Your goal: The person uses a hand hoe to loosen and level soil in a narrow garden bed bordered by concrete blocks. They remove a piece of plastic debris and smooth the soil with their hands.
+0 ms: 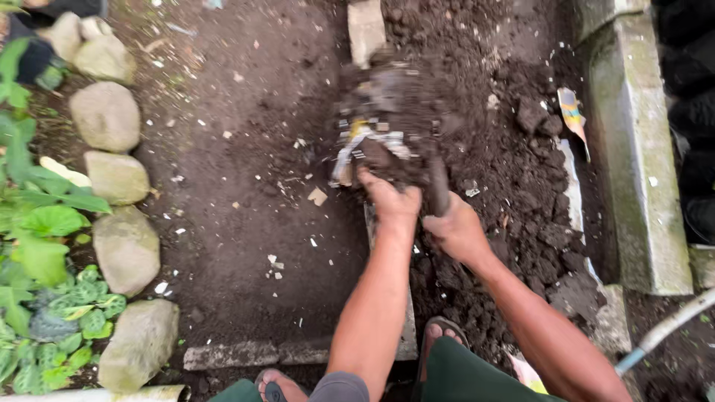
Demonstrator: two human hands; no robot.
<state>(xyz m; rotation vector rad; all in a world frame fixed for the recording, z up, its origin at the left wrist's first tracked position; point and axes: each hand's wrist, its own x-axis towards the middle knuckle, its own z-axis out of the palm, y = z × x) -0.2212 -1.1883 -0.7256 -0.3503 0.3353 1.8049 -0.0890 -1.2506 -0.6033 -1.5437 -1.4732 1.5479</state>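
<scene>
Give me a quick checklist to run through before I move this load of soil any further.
1. Left hand gripping the load of soil: ok, it is pressed into the clump.
2. Right hand on the dark handle: ok, closed around it.
3. Load holding together: not ok, bits of plastic scrap are hanging from it.
4. Feet in sandals away from the load: ok.
5. Row of stones out of the way: ok, off to the left.
6. Tool head: cannot tell, buried in soil.
</scene>
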